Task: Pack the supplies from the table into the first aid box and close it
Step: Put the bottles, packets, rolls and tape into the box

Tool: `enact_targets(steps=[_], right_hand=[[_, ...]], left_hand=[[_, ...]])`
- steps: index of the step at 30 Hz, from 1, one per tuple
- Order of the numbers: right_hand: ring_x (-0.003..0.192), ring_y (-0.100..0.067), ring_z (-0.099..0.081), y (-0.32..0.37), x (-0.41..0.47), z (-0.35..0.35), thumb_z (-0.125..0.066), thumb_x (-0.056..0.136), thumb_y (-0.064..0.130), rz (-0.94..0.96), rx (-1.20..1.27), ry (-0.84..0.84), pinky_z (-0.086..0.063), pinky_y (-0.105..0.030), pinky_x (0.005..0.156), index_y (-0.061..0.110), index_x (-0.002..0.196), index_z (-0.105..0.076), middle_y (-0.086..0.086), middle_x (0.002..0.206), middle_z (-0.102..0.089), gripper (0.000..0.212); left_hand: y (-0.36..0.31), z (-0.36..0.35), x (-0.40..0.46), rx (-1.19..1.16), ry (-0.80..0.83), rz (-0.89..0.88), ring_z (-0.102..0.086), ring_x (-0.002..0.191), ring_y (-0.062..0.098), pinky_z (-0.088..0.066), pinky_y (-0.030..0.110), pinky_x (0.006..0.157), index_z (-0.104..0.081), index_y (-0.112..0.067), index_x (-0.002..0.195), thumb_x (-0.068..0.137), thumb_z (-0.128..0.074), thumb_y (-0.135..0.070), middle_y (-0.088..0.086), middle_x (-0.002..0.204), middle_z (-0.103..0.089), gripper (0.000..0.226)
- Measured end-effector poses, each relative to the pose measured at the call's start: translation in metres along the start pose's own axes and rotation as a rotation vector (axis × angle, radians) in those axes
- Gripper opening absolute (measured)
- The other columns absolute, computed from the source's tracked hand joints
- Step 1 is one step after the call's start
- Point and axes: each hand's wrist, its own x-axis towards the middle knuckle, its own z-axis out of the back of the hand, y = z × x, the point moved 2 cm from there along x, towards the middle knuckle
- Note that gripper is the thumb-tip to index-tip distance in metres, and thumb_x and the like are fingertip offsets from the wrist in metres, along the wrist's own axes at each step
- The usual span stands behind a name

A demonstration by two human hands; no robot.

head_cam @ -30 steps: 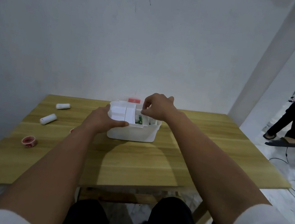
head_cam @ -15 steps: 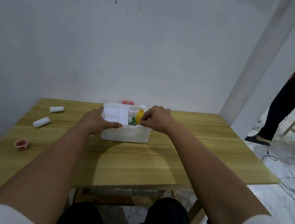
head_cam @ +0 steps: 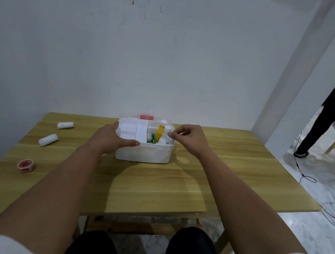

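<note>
Two forearms over wooden table. Near left edge, red tape roll; farther, two white bandage rolls, lying apart. Left hand on open first aid box, thumb curled over near rim, gripping. Right hand at box's right edge, fingertips pinched together; cannot tell if holding something. Inside box: yellow bottle, white bottle.

Dim, flat indoor light w/ soft shadows on table; wide-angle bending at edges, slight softness.
</note>
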Motion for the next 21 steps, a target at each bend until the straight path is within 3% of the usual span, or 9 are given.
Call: enact_targets(steps=[5, 10, 12, 15, 18, 21], right_hand=[[0.071, -0.009, -0.059, -0.002, 0.005, -0.010, -0.090, 0.076, 0.028, -0.074, -0.054, -0.026, -0.050, -0.027, 0.067, 0.003, 0.082, -0.068, 0.002, 0.079, -0.070, 0.034], [0.090, -0.018, -0.067, -0.005, 0.010, -0.013, -0.084, 0.079, 0.047, -0.057, -0.046, -0.047, -0.053, -0.032, 0.077, 0.019, 0.095, -0.068, -0.002, 0.096, -0.072, 0.035], [0.098, -0.015, -0.065, -0.004, 0.009, -0.013, -0.083, 0.077, 0.056, -0.080, -0.024, -0.010, -0.052, -0.029, 0.080, 0.024, 0.115, -0.068, 0.001, 0.111, -0.068, 0.052], [0.115, -0.018, -0.061, -0.007, 0.010, -0.014, -0.087, 0.071, 0.059, -0.119, -0.027, 0.088, -0.051, -0.030, 0.090, 0.023, 0.148, -0.053, 0.002, 0.138, -0.057, 0.091], [0.130, -0.021, -0.055, -0.011, 0.012, -0.018, -0.091, 0.062, 0.061, -0.128, -0.034, 0.172, -0.050, -0.036, 0.102, 0.021, 0.158, -0.040, 0.001, 0.157, -0.047, 0.116], [0.135, -0.020, -0.051, -0.012, 0.014, -0.025, -0.092, 0.065, 0.052, -0.127, -0.007, 0.222, -0.046, -0.030, 0.100, 0.019, 0.161, -0.035, -0.001, 0.159, -0.045, 0.117]], left_hand=[[0.000, 0.000, 0.001, 0.001, 0.005, -0.008, -0.056, 0.112, 0.027, -0.060, 0.046, 0.083, -0.045, -0.029, 0.149, 0.063, -0.088, -0.061, 0.004, 0.139, -0.057, 0.101], [0.002, 0.001, 0.003, 0.001, 0.002, -0.013, -0.052, 0.107, 0.023, -0.059, 0.048, 0.086, -0.045, -0.028, 0.148, 0.063, -0.087, -0.062, 0.004, 0.138, -0.057, 0.102], [0.002, 0.001, 0.003, -0.002, 0.000, -0.018, -0.052, 0.107, 0.023, -0.059, 0.047, 0.086, -0.044, -0.029, 0.149, 0.062, -0.087, -0.063, 0.003, 0.138, -0.057, 0.102], [0.002, 0.002, 0.002, -0.018, -0.005, -0.031, -0.051, 0.107, 0.021, -0.058, 0.047, 0.086, -0.045, -0.031, 0.148, 0.062, -0.087, -0.063, 0.001, 0.137, -0.057, 0.101], [0.001, 0.004, 0.001, -0.029, -0.014, -0.049, -0.052, 0.106, 0.020, -0.058, 0.046, 0.086, -0.049, -0.033, 0.145, 0.060, -0.088, -0.063, -0.001, 0.136, -0.059, 0.098], [-0.001, 0.007, 0.000, -0.034, 0.012, -0.041, -0.051, 0.106, 0.018, -0.058, 0.045, 0.086, -0.050, -0.032, 0.144, 0.060, -0.089, -0.061, -0.002, 0.137, -0.059, 0.096]])
